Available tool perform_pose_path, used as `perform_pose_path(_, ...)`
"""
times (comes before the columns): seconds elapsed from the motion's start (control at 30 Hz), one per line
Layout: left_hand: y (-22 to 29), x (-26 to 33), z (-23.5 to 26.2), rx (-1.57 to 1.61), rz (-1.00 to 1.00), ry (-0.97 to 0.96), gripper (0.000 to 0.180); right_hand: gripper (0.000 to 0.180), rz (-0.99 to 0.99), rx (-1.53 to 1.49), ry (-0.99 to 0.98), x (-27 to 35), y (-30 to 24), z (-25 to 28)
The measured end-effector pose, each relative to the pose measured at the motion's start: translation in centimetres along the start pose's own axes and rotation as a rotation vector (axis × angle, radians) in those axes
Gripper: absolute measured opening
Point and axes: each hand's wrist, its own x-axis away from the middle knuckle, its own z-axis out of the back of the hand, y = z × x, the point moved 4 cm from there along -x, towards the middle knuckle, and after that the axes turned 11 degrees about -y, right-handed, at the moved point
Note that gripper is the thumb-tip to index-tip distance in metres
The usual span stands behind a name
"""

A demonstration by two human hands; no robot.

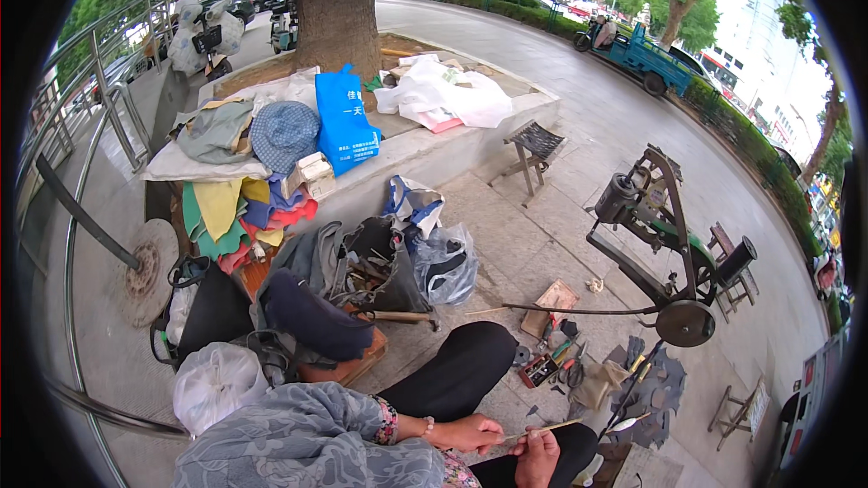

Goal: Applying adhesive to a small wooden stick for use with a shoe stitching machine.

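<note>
Over my lap, my left hand (472, 434) has its fingers pinched together, with a beaded bracelet (429, 426) at the wrist. Close beside it, my right hand (539, 459) is closed with thumb and fingers pressed together. A thin tan strand or stick (562, 424) passes between the two hands and sticks out to the right; its exact kind is too small to tell. Just right of my knee lies a white spindle-shaped thing (624, 423). Dark leather or rubber scraps (658, 389) are spread on the ground beyond it.
A hand-cranked sewing machine (669, 244) stands at the right. Ahead sit a small red toolbox (540, 370), a wooden tray (551, 303) and a folding stool (535, 146). Bags (446, 262) and an open tool bag (375, 267) crowd the left, beside a stone planter (434, 149).
</note>
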Motion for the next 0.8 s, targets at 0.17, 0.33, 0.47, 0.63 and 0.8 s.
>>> perform_pose_path(0.17, -0.9, -0.5, 0.4, 0.034, -0.013, 0.018, 0.022, 0.016, -0.001, 0.155, -0.052, 0.3, -0.7, -0.7)
perform_pose_path(0.33, -0.8, -0.4, 0.3, 0.059, -0.007, 0.001, 0.022, 0.020, -0.021, 0.162, -0.080, 0.1, -0.1, -0.7)
perform_pose_path(0.47, -1.2, -0.4, 0.1, 0.087, -0.015, 0.004, 0.022, 0.019, -0.041, 0.120, -0.098, 0.3, -0.2, -0.7)
perform_pose_path(0.63, -0.5, -0.3, 0.2, 0.066, -0.012, -0.004, 0.021, 0.021, -0.026, -0.032, -0.155, -0.6, 2.4, 0.7)
perform_pose_path(0.8, -0.1, -0.1, 0.0, 0.009, -0.090, 0.073, 0.020, 0.019, -0.045, -0.057, -0.142, -0.5, 1.5, -0.2)
